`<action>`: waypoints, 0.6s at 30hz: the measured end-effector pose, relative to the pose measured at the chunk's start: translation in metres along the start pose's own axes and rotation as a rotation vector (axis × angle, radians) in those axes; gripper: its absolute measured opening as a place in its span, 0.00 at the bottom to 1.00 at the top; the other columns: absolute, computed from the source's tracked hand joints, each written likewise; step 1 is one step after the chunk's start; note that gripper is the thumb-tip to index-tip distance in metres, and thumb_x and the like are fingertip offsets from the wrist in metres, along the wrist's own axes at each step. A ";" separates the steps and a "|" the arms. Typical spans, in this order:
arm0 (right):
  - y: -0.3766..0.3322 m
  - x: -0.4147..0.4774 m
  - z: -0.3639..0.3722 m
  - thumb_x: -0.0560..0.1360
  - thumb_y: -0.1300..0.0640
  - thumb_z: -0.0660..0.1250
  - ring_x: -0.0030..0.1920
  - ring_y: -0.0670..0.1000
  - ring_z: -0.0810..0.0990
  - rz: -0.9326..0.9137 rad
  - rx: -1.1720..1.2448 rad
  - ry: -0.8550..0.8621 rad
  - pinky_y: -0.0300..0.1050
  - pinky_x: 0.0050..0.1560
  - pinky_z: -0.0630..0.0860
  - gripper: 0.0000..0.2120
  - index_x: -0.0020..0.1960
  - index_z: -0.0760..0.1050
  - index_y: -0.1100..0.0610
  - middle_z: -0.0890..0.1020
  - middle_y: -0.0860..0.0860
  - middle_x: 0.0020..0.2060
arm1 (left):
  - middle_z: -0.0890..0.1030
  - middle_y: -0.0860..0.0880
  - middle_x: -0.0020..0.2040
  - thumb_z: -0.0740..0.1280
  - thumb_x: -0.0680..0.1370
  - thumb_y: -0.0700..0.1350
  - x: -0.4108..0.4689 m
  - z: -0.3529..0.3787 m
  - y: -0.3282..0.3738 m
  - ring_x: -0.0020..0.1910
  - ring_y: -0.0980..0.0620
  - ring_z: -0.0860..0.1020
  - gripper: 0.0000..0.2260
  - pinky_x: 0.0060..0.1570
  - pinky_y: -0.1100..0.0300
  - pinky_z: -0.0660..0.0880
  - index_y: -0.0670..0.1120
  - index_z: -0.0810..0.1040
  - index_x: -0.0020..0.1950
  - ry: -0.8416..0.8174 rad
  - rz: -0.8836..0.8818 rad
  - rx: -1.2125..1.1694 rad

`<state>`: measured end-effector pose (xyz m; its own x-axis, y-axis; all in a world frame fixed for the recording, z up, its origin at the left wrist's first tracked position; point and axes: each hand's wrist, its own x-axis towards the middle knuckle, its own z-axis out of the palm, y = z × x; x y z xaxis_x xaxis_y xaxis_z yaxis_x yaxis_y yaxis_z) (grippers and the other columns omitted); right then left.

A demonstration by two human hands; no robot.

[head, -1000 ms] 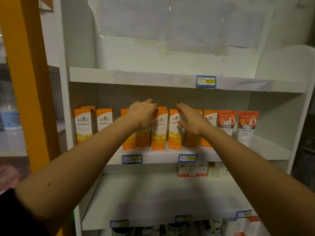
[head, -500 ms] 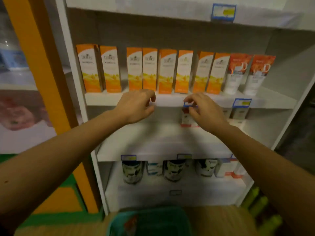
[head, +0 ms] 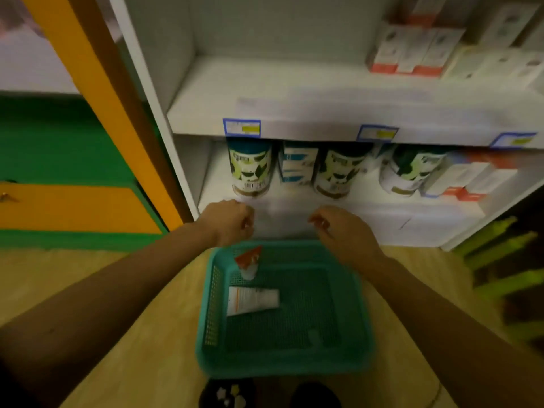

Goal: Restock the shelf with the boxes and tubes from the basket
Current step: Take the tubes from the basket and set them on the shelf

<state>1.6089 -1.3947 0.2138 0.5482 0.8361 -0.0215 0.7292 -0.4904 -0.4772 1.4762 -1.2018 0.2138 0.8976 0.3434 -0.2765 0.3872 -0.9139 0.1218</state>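
Tube (head: 252, 300) crosswise in basket (head: 362, 313)

The basket (head: 363, 325) is teal plastic with a fine mesh pattern on its floor and walls; in it lie a white tube (head: 252, 300) with an orange band at one end and a second tube (head: 248, 262) that is orange-red above and white below. The shelf (head: 294, 125) is white and carries price labels (head: 242, 127) with blue borders and yellow patches, above cans (head: 250, 169) printed in white, green and dark blotches with dark teal tops, and white boxes (head: 407, 51) with red-orange bases. The floor (head: 147, 334) is pale wood grain, and the furniture to the left (head: 73, 201) is orange and green.
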 end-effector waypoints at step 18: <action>0.029 0.032 0.244 0.78 0.51 0.59 0.65 0.56 0.70 0.078 -0.119 -0.618 0.49 0.63 0.69 0.20 0.66 0.69 0.61 0.72 0.58 0.65 | 0.76 0.47 0.45 0.64 0.70 0.65 0.033 0.158 -0.042 0.39 0.50 0.73 0.22 0.36 0.57 0.75 0.47 0.68 0.45 0.121 -0.350 -0.103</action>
<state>1.5479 -1.3225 -0.0153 0.2896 0.7673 -0.5721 0.7568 -0.5495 -0.3539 1.4562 -1.1862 0.0493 0.7234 0.6594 -0.2046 0.6882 -0.7125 0.1368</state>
